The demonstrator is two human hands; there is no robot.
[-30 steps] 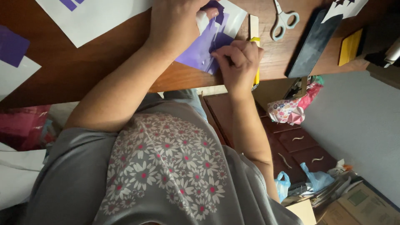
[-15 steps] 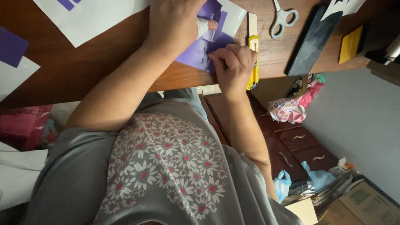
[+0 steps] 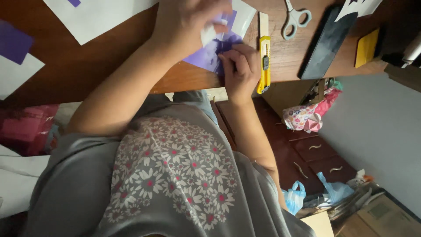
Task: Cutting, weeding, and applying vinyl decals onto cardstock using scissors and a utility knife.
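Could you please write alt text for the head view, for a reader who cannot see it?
A person's two bare hands work a purple paper sheet at the edge of a brown wooden table: the left hand pinches a white scrap, the right hand presses the paper. A yellow utility knife and grey-handled scissors lie right of them.

The right hand [image 3: 240,70] has moved down the purple paper [image 3: 206,57] toward the near edge of the bench [image 3: 109,70], clear of the yellow utility knife [image 3: 263,66] it overlapped a second ago. The left hand [image 3: 186,26] now pinches a white scrap [image 3: 207,34] above the paper.
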